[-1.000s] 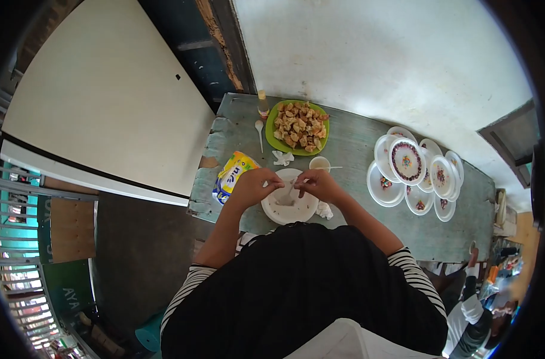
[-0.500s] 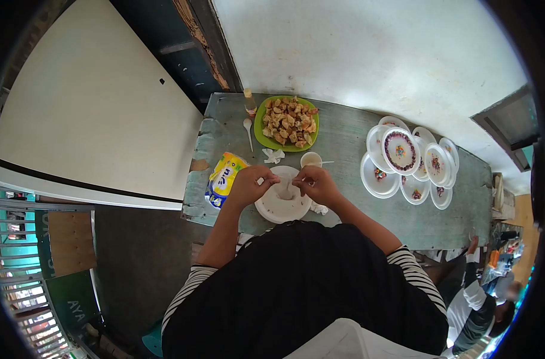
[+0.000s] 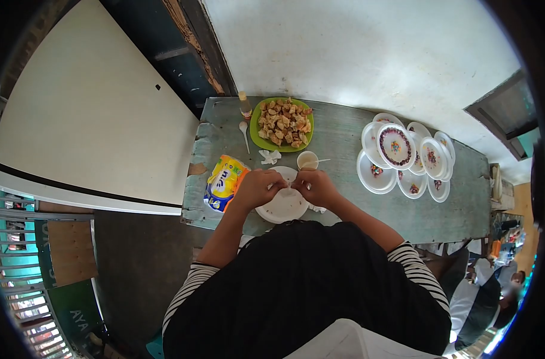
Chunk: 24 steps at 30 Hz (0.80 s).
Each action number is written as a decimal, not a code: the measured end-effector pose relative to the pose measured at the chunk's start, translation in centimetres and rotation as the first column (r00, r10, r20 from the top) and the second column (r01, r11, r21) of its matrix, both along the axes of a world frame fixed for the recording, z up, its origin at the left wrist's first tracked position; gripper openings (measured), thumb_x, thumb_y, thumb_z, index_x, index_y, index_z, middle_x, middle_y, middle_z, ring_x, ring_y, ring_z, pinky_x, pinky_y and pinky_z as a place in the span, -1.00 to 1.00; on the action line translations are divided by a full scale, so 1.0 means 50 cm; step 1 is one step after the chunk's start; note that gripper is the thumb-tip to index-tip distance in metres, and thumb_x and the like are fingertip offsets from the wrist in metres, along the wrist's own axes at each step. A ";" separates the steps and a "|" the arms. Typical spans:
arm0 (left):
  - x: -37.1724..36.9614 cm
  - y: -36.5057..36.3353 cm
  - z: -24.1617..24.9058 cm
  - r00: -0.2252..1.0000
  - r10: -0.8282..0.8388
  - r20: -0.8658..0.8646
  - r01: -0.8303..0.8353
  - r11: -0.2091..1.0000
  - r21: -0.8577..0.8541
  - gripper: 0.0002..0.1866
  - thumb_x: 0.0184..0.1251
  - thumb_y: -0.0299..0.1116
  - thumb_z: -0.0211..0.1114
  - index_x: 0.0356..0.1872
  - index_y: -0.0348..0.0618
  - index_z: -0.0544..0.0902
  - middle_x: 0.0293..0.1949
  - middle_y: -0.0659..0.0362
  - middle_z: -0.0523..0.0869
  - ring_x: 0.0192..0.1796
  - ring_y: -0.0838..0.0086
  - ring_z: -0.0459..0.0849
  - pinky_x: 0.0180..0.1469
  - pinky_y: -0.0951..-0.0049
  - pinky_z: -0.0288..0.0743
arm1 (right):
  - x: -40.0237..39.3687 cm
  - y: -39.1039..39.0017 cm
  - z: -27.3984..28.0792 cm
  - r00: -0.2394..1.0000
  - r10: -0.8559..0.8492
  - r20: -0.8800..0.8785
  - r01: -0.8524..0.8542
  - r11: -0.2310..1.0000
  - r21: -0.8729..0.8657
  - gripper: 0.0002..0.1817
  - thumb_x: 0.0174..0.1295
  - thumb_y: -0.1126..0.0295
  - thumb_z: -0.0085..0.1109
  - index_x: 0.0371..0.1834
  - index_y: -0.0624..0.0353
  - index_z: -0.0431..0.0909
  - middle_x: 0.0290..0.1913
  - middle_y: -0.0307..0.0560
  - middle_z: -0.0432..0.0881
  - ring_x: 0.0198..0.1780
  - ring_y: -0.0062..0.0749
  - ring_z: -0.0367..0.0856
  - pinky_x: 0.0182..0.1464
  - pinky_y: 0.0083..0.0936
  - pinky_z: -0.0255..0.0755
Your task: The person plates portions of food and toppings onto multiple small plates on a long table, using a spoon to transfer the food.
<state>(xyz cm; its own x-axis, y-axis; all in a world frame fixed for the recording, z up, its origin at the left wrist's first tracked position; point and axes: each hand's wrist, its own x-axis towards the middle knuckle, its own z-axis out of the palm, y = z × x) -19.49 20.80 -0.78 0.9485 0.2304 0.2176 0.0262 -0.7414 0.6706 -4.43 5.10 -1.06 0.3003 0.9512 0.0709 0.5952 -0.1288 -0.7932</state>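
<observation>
My left hand (image 3: 259, 189) and my right hand (image 3: 316, 186) meet fingertip to fingertip above a white plate (image 3: 277, 214). The fingers of both are pinched closed. Whatever lies between them is too small and too covered to name. A few small dark bits rest on the plate. Just beyond my right hand stands a white cup (image 3: 307, 158) with a thin white handle sticking out to the right. A yellow and blue plastic pack (image 3: 224, 184) lies to the left of my left hand. Crumpled white tissue (image 3: 270, 157) lies behind the plate.
At the back, a green plate (image 3: 255, 139) holds browned, folded food pieces, beside a small bottle (image 3: 245, 107) and a white spoon (image 3: 245, 133). Overlapping white plates (image 3: 368, 183) with small colourful bits cover the right side. Another person (image 3: 478, 302) is at lower right.
My hands have drawn closer together, fingertips now nearly touching. The pale thing that showed between them is now mostly hidden. The other person at lower right has shifted, with the raised arm lowered.
</observation>
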 end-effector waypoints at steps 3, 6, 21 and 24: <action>-0.007 0.019 0.002 0.998 0.056 0.001 -0.056 0.997 -0.061 -0.87 0.13 -0.29 0.34 -0.37 -0.08 0.72 -0.38 0.16 0.72 -0.35 0.26 0.68 -0.26 0.36 0.51 | 0.006 0.009 -0.026 0.982 -0.067 -0.177 0.052 0.995 -0.085 -0.81 0.09 0.38 0.29 -0.22 0.13 0.65 -0.26 -0.05 0.67 -0.37 -0.32 0.65 -0.25 -0.43 0.51; -0.027 0.068 0.016 0.962 0.272 0.006 -0.270 0.957 -0.109 -0.84 0.15 -0.25 0.34 -0.33 -0.06 0.71 -0.36 0.18 0.74 -0.37 0.35 0.70 -0.30 0.40 0.53 | 0.007 0.004 -0.013 0.971 -0.139 -0.196 0.145 0.989 0.015 -0.67 0.11 0.35 0.29 -0.03 0.10 0.59 -0.08 -0.02 0.63 -0.34 -0.32 0.65 -0.21 -0.44 0.51; -0.025 0.356 -0.328 0.461 0.839 -0.288 -0.741 0.186 -0.645 -0.54 0.05 -0.27 0.37 0.02 -0.09 0.52 -0.22 0.05 0.71 -0.18 0.29 0.70 -0.15 0.33 0.56 | 0.057 -0.107 -0.154 0.912 -0.262 -0.316 0.207 0.959 -0.195 -0.63 0.16 0.38 0.22 0.07 0.12 0.55 -0.04 -0.02 0.58 -0.33 -0.41 0.63 -0.18 -0.50 0.50; -0.057 0.362 -0.377 0.500 0.810 -0.306 -0.860 0.506 -0.066 -0.40 0.03 -0.23 0.36 0.16 -0.06 0.42 -0.19 0.05 0.71 -0.14 0.27 0.69 -0.07 0.31 0.54 | 0.057 -0.124 -0.184 0.876 -0.286 -0.389 0.211 0.951 -0.225 -0.64 0.19 0.38 0.19 0.07 0.13 0.55 -0.06 -0.04 0.60 -0.32 -0.45 0.64 -0.18 -0.53 0.49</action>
